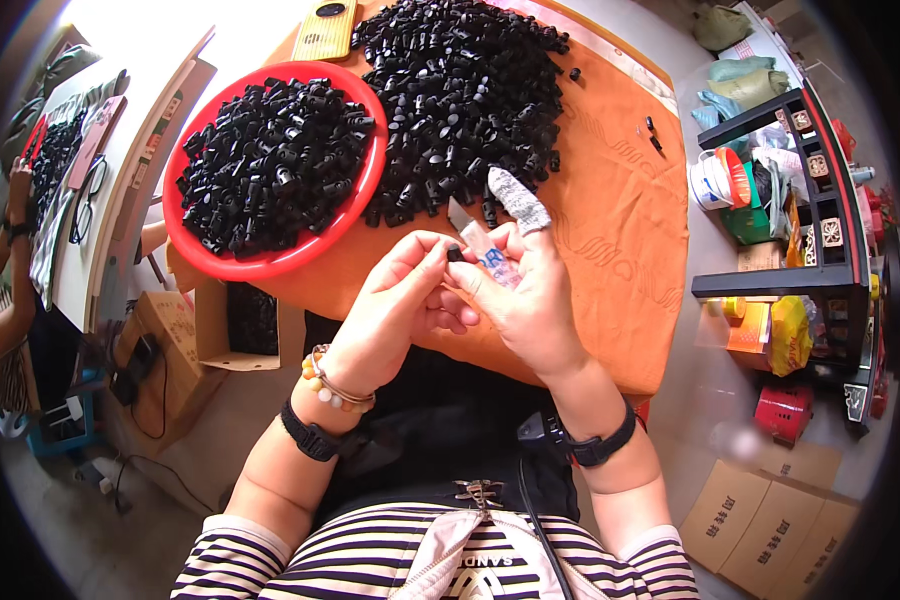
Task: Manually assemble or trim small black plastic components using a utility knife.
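1 red bowl (pixel 185 235), heaped with small black plastic parts, too many to count; 1 loose pile of black parts (pixel 470 90); 1 tabletop (pixel 620 210); 3 cardboard boxes (pixel 770 520); 1 pair of glasses (pixel 87 195).

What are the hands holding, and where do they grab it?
The left hand pinches a small black part at its fingertips. The right hand grips a small knife by its handle, the blade poking up toward the loose pile.
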`<action>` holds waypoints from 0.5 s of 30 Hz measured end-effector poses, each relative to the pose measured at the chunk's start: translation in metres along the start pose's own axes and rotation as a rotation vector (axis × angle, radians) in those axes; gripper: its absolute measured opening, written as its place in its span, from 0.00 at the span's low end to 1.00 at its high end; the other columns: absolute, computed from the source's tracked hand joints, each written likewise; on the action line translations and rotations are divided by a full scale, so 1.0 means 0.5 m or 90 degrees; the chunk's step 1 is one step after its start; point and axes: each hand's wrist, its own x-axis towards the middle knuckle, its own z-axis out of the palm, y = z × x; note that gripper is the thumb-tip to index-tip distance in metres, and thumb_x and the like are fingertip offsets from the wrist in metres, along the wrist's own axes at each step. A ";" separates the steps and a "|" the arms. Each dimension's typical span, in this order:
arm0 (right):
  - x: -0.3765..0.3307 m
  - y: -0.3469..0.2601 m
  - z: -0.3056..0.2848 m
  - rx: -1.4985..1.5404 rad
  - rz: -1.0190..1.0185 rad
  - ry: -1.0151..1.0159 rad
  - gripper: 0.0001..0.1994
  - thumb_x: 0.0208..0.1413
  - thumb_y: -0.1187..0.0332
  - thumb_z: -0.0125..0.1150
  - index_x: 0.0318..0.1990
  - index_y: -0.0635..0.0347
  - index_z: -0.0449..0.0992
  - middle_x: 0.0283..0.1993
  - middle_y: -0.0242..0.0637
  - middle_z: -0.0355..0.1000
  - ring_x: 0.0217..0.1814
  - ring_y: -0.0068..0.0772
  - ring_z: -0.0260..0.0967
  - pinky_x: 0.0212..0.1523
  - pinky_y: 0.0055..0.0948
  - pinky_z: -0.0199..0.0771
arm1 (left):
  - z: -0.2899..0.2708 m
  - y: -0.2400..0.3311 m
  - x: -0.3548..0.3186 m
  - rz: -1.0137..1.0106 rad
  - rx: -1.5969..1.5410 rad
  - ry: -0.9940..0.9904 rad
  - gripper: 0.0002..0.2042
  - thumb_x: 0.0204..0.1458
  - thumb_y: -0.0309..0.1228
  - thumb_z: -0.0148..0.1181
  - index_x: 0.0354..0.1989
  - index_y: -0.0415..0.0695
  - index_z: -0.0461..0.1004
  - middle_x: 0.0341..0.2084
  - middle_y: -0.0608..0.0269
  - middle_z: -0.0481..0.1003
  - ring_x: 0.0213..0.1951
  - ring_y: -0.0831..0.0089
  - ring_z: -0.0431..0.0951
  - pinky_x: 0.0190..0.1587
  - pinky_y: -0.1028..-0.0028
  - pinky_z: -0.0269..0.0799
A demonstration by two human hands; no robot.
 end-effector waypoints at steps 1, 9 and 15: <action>-0.005 -0.005 -0.005 -0.016 0.030 -0.011 0.31 0.49 0.80 0.59 0.61 0.66 0.53 0.33 0.33 0.66 0.33 0.19 0.68 0.34 0.20 0.71 | -0.003 -0.007 0.000 0.020 -0.007 -0.016 0.10 0.61 0.35 0.43 0.44 0.44 0.63 0.30 0.66 0.73 0.28 0.78 0.75 0.30 0.80 0.72; -0.014 -0.019 -0.021 0.018 0.034 -0.064 0.33 0.48 0.81 0.62 0.61 0.64 0.54 0.35 0.30 0.63 0.40 0.18 0.63 0.48 0.21 0.68 | 0.004 0.005 -0.003 0.022 0.081 -0.036 0.10 0.61 0.37 0.43 0.41 0.45 0.64 0.24 0.66 0.72 0.24 0.81 0.72 0.24 0.84 0.66; -0.017 -0.020 -0.010 0.050 0.017 -0.032 0.32 0.50 0.77 0.61 0.62 0.65 0.52 0.28 0.30 0.66 0.27 0.14 0.62 0.29 0.15 0.64 | -0.007 0.004 -0.004 -0.023 -0.066 -0.075 0.10 0.61 0.37 0.43 0.43 0.45 0.63 0.19 0.70 0.66 0.17 0.85 0.60 0.18 0.84 0.55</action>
